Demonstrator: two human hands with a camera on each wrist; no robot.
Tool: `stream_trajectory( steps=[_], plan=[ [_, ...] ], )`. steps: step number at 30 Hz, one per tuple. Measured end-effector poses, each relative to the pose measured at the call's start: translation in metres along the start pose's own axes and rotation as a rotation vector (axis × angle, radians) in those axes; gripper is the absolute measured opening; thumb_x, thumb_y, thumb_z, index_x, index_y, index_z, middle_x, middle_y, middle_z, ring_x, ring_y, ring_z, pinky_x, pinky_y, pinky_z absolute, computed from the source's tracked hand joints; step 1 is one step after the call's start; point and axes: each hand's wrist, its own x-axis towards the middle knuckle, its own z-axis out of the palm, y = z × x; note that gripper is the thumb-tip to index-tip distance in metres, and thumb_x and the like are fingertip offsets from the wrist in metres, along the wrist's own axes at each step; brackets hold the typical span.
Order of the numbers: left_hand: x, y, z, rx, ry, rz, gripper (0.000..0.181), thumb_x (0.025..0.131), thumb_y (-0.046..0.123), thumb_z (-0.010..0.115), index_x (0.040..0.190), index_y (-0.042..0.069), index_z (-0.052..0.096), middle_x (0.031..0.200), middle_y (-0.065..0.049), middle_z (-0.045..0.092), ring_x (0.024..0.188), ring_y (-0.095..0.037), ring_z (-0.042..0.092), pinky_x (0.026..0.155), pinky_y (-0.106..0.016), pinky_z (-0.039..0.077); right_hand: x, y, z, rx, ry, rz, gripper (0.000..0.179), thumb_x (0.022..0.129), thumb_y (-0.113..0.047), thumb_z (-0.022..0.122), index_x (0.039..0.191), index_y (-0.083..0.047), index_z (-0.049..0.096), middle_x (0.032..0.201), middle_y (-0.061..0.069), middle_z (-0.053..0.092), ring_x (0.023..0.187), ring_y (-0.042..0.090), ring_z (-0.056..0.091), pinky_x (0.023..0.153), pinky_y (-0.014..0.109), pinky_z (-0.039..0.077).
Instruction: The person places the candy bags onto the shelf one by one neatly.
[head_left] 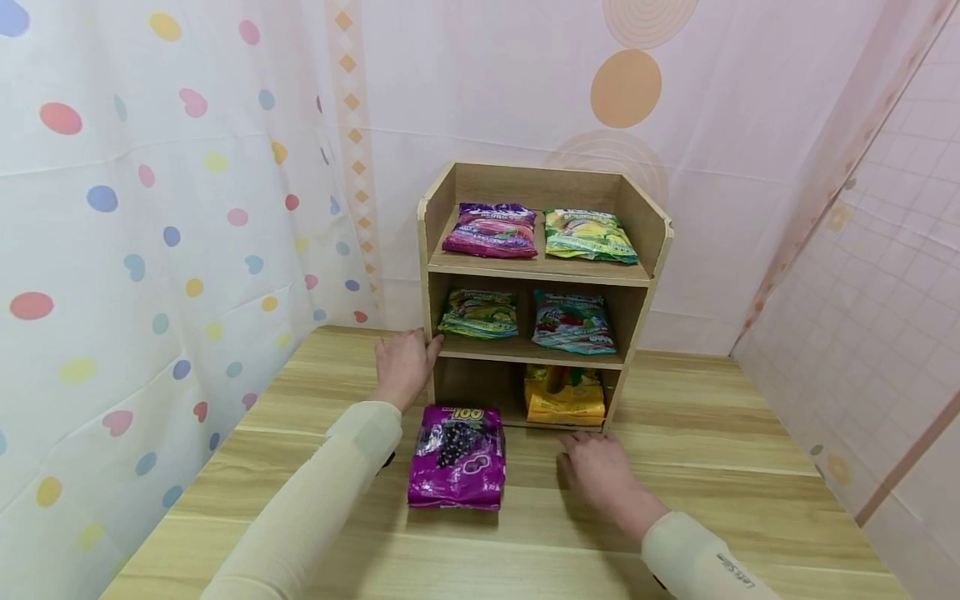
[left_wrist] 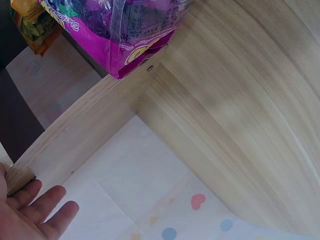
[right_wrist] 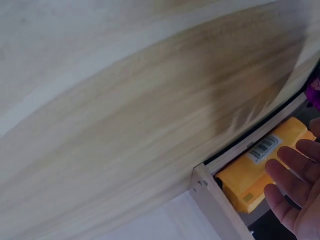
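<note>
A small three-tier wooden shelf (head_left: 525,268) stands on the table. At its left side my left hand (head_left: 402,362) grips the edge of the side panel (left_wrist: 75,130), thumb at the front edge and fingers along the outside. A purple candy bag (head_left: 457,462) with dark berries printed on it leans at the front left of the bottom tier. My right hand (head_left: 600,471) rests with loose fingers at the shelf's lower right front. Just behind it, a yellow candy bag (head_left: 564,404) sits in the bottom tier; its barcode (right_wrist: 265,148) shows in the right wrist view.
On the top tier lie a purple-pink candy bag (head_left: 495,231) and a green-yellow one (head_left: 588,236). The middle tier holds a green-yellow bag (head_left: 480,314) and a teal bag (head_left: 573,322). Patterned curtains (head_left: 187,167) hang behind the wood-grain table (head_left: 735,467).
</note>
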Motion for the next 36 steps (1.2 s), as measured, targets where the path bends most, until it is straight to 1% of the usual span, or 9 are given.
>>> stream_trajectory(
  steps=[4, 7, 11, 16, 21, 23, 30, 33, 36],
  plan=[
    [0.000, 0.000, 0.000, -0.003, 0.004, -0.002, 0.047, 0.104, 0.040, 0.049, 0.073, 0.006, 0.060, 0.087, -0.018, 0.071, 0.095, -0.040, 0.066, 0.106, -0.067, 0.026, 0.001, 0.005, -0.006, 0.008, 0.044, 0.026, 0.024, 0.087, -0.023, 0.074, 0.104, -0.006, 0.073, 0.093, 0.010, 0.073, 0.077, 0.030, 0.070, 0.061, 0.044, 0.054],
    [0.000, 0.000, 0.001, -0.002, 0.003, -0.002, 0.047, 0.104, 0.040, 0.049, 0.072, 0.007, 0.060, 0.086, -0.018, 0.071, 0.095, -0.039, 0.066, 0.106, -0.067, 0.027, 0.003, 0.010, -0.011, 0.020, 0.081, 0.035, 0.016, 0.085, -0.021, 0.076, 0.091, -0.007, 0.070, 0.080, 0.009, 0.070, 0.067, 0.030, 0.067, 0.056, 0.043, 0.051],
    [0.000, 0.000, 0.000, 0.004, 0.001, -0.001, 0.047, 0.104, 0.040, 0.049, 0.070, 0.008, 0.058, 0.084, -0.017, 0.070, 0.094, -0.039, 0.067, 0.105, -0.067, 0.028, 0.004, 0.018, -0.017, 0.012, 0.097, 0.059, 0.018, 0.084, -0.020, 0.077, 0.080, -0.009, 0.063, 0.070, 0.007, 0.063, 0.057, 0.028, 0.062, 0.050, 0.042, 0.048],
    [0.000, 0.000, -0.001, 0.004, -0.005, -0.003, 0.048, 0.104, 0.040, 0.049, 0.068, 0.010, 0.057, 0.082, -0.016, 0.070, 0.093, -0.039, 0.067, 0.105, -0.067, 0.029, 0.008, 0.028, -0.023, 0.008, 0.081, 0.113, 0.017, 0.088, -0.022, 0.074, 0.086, -0.007, 0.068, 0.073, 0.010, 0.065, 0.056, 0.029, 0.062, 0.045, 0.043, 0.048],
    [0.000, 0.000, -0.001, -0.007, -0.012, -0.008, 0.048, 0.104, 0.040, 0.049, 0.068, 0.010, 0.057, 0.082, -0.015, 0.070, 0.094, -0.039, 0.067, 0.106, -0.067, 0.026, 0.010, 0.039, -0.029, 0.019, 0.085, 0.159, 0.025, 0.089, -0.023, 0.073, 0.101, -0.001, 0.073, 0.089, 0.017, 0.071, 0.065, 0.035, 0.067, 0.051, 0.047, 0.052],
    [0.000, 0.001, -0.002, -0.008, -0.014, -0.008, 0.048, 0.104, 0.040, 0.049, 0.068, 0.010, 0.057, 0.082, -0.015, 0.070, 0.094, -0.039, 0.066, 0.106, -0.067, 0.026, 0.010, 0.043, -0.032, 0.022, 0.098, 0.170, 0.026, 0.090, -0.023, 0.072, 0.101, 0.001, 0.073, 0.089, 0.017, 0.071, 0.066, 0.035, 0.068, 0.052, 0.047, 0.053],
    [0.000, 0.001, -0.002, 0.000, -0.010, -0.006, 0.046, 0.104, 0.039, 0.050, 0.071, 0.008, 0.059, 0.084, -0.017, 0.070, 0.096, -0.040, 0.066, 0.106, -0.068, 0.026, 0.013, 0.061, -0.042, 0.014, 0.147, 0.224, 0.030, 0.092, -0.027, 0.069, 0.090, 0.003, 0.071, 0.076, 0.017, 0.068, 0.057, 0.034, 0.064, 0.042, 0.043, 0.048],
    [0.000, 0.001, -0.002, -0.003, -0.011, -0.005, 0.046, 0.104, 0.039, 0.050, 0.072, 0.007, 0.060, 0.085, -0.017, 0.071, 0.096, -0.040, 0.066, 0.106, -0.068, 0.026, 0.016, 0.068, -0.048, 0.001, 0.163, 0.257, 0.036, 0.093, -0.030, 0.068, 0.097, 0.006, 0.072, 0.083, 0.022, 0.070, 0.059, 0.037, 0.065, 0.046, 0.047, 0.050],
    [0.000, 0.001, -0.002, -0.006, -0.015, -0.008, 0.046, 0.104, 0.039, 0.050, 0.070, 0.008, 0.059, 0.084, -0.016, 0.070, 0.096, -0.039, 0.066, 0.106, -0.068, 0.025, 0.020, 0.073, -0.054, -0.013, 0.159, 0.298, 0.042, 0.095, -0.034, 0.065, 0.105, 0.006, 0.072, 0.093, 0.026, 0.071, 0.060, 0.039, 0.066, 0.043, 0.045, 0.048]
  ],
)
